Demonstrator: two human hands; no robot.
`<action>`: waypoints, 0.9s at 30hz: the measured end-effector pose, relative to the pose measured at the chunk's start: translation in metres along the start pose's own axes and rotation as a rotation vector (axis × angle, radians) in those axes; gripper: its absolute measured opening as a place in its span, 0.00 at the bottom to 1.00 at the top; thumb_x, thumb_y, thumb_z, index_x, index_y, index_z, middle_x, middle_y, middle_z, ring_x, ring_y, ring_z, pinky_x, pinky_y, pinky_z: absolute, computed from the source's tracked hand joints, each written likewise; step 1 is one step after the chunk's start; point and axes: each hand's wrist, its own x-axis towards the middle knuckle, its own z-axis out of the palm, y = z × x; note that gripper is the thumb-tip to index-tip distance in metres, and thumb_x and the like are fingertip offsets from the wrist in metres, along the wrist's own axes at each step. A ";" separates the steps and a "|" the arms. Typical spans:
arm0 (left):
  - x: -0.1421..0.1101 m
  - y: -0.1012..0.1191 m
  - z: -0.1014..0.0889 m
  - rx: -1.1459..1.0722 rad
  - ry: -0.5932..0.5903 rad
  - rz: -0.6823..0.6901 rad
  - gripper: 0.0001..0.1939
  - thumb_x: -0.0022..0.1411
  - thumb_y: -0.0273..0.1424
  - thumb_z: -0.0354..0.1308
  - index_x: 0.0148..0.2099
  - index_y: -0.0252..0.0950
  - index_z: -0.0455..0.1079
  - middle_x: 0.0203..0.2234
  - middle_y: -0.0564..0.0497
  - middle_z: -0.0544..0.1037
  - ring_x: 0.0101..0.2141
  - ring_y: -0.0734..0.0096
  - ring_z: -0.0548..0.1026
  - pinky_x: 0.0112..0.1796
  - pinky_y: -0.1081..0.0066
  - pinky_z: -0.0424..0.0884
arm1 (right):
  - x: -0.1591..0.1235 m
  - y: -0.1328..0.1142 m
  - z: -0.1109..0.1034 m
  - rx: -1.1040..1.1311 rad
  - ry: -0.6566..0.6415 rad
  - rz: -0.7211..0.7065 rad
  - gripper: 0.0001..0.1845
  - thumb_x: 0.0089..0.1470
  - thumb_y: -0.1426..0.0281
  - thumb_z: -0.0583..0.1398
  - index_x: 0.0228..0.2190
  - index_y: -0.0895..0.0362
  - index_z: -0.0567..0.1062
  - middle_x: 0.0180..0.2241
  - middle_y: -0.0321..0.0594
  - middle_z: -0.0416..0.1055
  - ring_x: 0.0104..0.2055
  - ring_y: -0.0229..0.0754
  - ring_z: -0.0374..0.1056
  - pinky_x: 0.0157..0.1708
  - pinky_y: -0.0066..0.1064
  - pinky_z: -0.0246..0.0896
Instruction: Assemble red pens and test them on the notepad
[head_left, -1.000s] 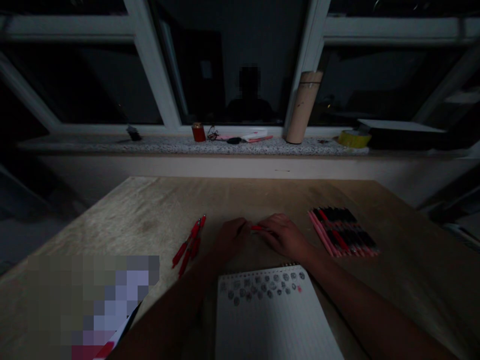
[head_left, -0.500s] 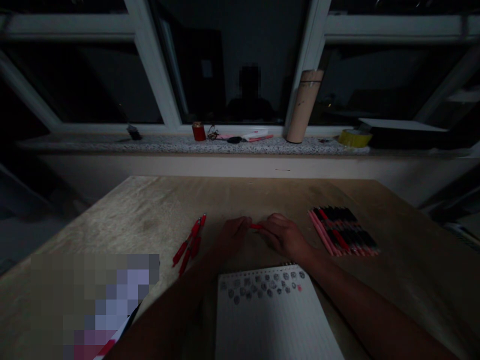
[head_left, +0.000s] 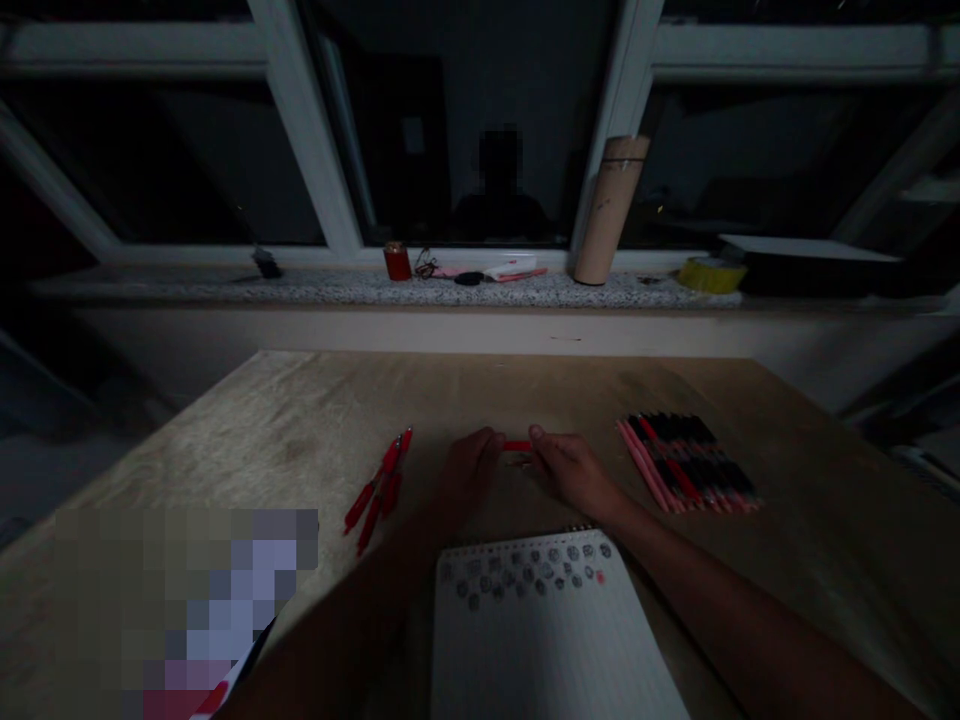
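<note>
A red pen [head_left: 517,446] spans the gap between my two hands, above the middle of the table. My left hand [head_left: 472,465] is closed on its left end, and my right hand [head_left: 574,468] grips the other end with the thumb up. Just below the pen shows a small thin piece [head_left: 517,463], too dim to make out. Nearer to me lies a spiral notebook [head_left: 547,640], its lined page marked with rows of dark scribbled spots and one red spot. Several red pens [head_left: 381,488] lie loosely left of my left hand.
Right of my right hand, black, red and pink pens [head_left: 686,462] lie in a tight row. The granite windowsill [head_left: 330,288] carries a red jar [head_left: 397,262], a tall cylinder [head_left: 611,212], yellow tape [head_left: 711,275] and a dark box [head_left: 810,265]. A blurred patch covers the table's lower left.
My right hand has shifted its grip, its thumb now raised at the pen's right end. More of the red pen shows between the hands, and it lies more level.
</note>
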 end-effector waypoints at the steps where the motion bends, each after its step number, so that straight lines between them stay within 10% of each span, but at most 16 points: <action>1: 0.000 0.001 0.000 0.008 0.010 0.009 0.19 0.65 0.41 0.39 0.26 0.36 0.57 0.20 0.56 0.63 0.24 0.75 0.62 0.28 0.73 0.58 | 0.000 -0.001 0.003 0.086 -0.006 0.053 0.30 0.55 0.47 0.49 0.14 0.56 0.58 0.12 0.28 0.49 0.14 0.30 0.47 0.15 0.24 0.42; 17: 0.010 -0.007 0.001 -0.124 0.006 -0.231 0.24 0.62 0.46 0.41 0.19 0.37 0.54 0.13 0.57 0.57 0.19 0.75 0.58 0.24 0.72 0.56 | 0.008 0.009 -0.013 -0.218 0.032 -0.264 0.13 0.54 0.61 0.57 0.33 0.58 0.74 0.28 0.38 0.72 0.30 0.38 0.66 0.31 0.28 0.60; 27: 0.011 -0.010 0.000 -0.081 0.047 -0.209 0.24 0.60 0.47 0.43 0.21 0.36 0.58 0.17 0.56 0.61 0.22 0.74 0.60 0.25 0.73 0.58 | 0.013 0.016 -0.013 -0.192 -0.005 -0.142 0.17 0.56 0.60 0.54 0.25 0.59 0.73 0.23 0.36 0.71 0.26 0.36 0.65 0.27 0.26 0.58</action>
